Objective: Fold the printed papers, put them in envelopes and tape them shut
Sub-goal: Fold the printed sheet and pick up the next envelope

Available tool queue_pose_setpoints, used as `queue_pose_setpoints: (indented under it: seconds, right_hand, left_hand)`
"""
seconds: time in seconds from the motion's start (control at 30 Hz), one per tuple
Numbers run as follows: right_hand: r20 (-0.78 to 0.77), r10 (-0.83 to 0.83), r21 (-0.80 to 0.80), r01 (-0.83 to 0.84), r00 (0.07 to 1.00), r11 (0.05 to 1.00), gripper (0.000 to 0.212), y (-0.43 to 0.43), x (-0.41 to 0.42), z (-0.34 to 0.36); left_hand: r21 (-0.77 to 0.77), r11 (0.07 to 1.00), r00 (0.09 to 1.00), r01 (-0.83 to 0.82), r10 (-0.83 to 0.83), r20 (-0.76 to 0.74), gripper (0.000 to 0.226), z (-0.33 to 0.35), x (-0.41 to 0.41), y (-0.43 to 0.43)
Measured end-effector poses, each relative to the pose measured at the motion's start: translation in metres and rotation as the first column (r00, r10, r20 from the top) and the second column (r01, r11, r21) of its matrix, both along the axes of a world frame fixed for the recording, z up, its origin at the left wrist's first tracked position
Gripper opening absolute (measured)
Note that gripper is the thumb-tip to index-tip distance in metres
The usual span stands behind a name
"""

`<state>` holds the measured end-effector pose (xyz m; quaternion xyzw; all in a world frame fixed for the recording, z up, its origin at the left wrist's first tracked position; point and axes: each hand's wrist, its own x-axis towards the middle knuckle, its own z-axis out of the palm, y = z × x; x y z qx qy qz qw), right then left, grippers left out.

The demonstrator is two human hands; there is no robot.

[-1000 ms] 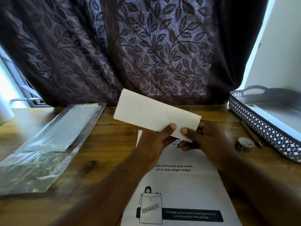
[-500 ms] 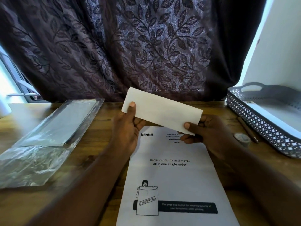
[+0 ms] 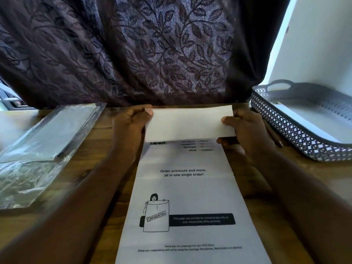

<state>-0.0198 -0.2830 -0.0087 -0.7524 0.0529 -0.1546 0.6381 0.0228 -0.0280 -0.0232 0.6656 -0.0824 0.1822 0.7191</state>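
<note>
A white envelope point(image 3: 188, 123) is held level just above the top edge of a printed paper point(image 3: 186, 189) that lies flat on the wooden table point(image 3: 99, 155). My left hand point(image 3: 131, 128) pinches the envelope's left end, thumb on its upper corner. My right hand point(image 3: 245, 130) pinches the right end between thumb and fingers. The printed paper shows text, a drawing marked "CONFIDENTIAL" and a black bar. Its top strip is hidden behind the envelope.
A clear plastic pack of envelopes point(image 3: 45, 141) lies at the left. At the right stands a grey perforated tray point(image 3: 297, 134) holding white paper, with a pencil point(image 3: 274, 136) beside it. A dark leaf-patterned curtain point(image 3: 133, 50) hangs behind the table.
The envelope went from tilted to level and came down toward the paper's top edge. My left hand slid from its lower middle to its left end.
</note>
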Motion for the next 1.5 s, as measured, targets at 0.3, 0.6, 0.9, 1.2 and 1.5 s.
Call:
queue_pose_setpoints:
  seconds: [0.3,0.6,0.9,1.2,1.5]
  right_hand:
    - [-0.074,0.050,-0.365,-0.074,0.996,0.928,0.016,-0.004,0.003,-0.008]
    - [-0.019,-0.025,-0.424,0.015,1.000,0.906,0.028,-0.006,0.014,-0.020]
    - [0.186,-0.048,-0.601,0.153,0.981,0.784,0.040,0.000,0.013,-0.025]
    - [0.127,-0.106,-0.699,0.165,0.986,0.696,0.021,-0.008,0.025,-0.040]
    - [0.299,-0.101,-0.685,0.287,0.949,0.670,0.020,0.022,0.003,-0.023]
  left_hand:
    - [0.345,0.929,0.991,0.130,-0.112,-0.074,0.014,-0.006,0.001,0.006]
    - [0.685,0.728,0.998,-0.021,-0.025,0.057,0.027,-0.020,0.013,0.008]
    - [0.643,0.759,0.991,-0.103,0.022,0.133,0.023,-0.015,0.014,0.011]
    - [0.742,0.658,0.989,-0.133,0.036,0.145,0.013,-0.024,0.016,0.012]
    - [0.730,0.664,0.984,-0.162,0.058,0.166,0.011,-0.015,-0.016,0.008]
